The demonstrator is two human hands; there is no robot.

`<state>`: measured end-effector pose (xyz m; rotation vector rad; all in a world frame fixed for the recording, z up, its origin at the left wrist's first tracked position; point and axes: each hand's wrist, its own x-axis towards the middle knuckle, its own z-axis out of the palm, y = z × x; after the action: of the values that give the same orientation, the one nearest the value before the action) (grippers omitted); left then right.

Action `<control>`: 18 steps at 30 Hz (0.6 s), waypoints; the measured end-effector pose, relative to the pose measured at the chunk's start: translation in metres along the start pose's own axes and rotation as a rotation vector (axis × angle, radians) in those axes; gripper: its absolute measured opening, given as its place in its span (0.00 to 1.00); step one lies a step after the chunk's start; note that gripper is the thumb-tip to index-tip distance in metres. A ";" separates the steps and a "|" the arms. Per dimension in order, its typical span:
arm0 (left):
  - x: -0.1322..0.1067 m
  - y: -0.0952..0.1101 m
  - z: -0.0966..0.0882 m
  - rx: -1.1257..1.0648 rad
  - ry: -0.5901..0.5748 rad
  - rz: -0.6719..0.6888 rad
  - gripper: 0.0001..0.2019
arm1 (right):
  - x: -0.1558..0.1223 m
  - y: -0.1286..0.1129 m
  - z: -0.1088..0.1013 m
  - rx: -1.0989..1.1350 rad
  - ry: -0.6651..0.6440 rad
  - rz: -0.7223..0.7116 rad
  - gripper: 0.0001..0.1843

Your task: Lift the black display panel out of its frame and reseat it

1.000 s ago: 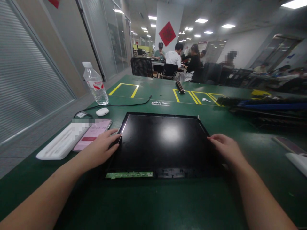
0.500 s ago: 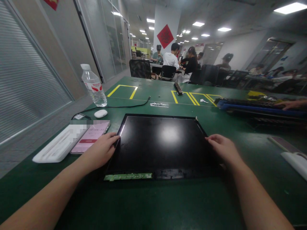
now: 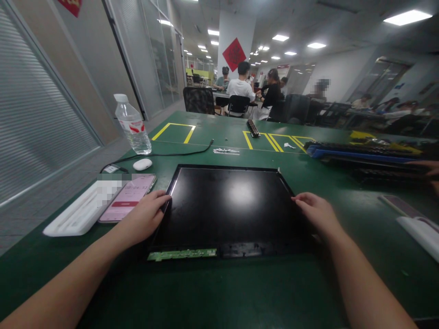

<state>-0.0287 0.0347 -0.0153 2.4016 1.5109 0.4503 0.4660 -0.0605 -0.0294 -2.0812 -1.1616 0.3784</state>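
A black LCD panel (image 3: 226, 205) with a glossy face lies in front of me on the green table (image 3: 219, 297). Along its near edge runs a narrow green circuit board (image 3: 183, 254) at the left, beside a dark strip (image 3: 245, 249). My left hand (image 3: 147, 214) grips the panel's left edge, thumb and fingers closed on it. On the opposite side, my right hand (image 3: 317, 212) pinches the right edge with its fingertips. The undersides of both grips are hidden.
Left of the panel are a phone (image 3: 128, 198), a white case (image 3: 82, 210), a small white earbud case (image 3: 142, 164), a black cable (image 3: 168, 154) and a water bottle (image 3: 133, 128). A dark strip part (image 3: 253, 128) lies behind. At right, another person's hand (image 3: 428, 167) is near blue-edged parts (image 3: 343, 153).
Both hands keep their hold on the panel's edges. The view has shifted slightly. At the right, the other person's hand has moved lower and farther right, off the blue-edged parts.
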 end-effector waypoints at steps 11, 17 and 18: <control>0.003 0.001 0.005 0.023 0.007 -0.004 0.23 | 0.001 0.001 0.000 -0.001 -0.016 0.015 0.16; 0.001 0.006 0.002 -0.027 -0.017 -0.055 0.31 | 0.000 -0.001 0.001 0.013 0.002 -0.010 0.15; 0.001 0.007 0.001 -0.041 -0.023 -0.067 0.31 | 0.000 -0.001 0.001 0.016 0.002 -0.013 0.15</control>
<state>-0.0224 0.0325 -0.0140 2.3095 1.5518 0.4330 0.4649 -0.0603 -0.0293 -2.0584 -1.1666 0.3780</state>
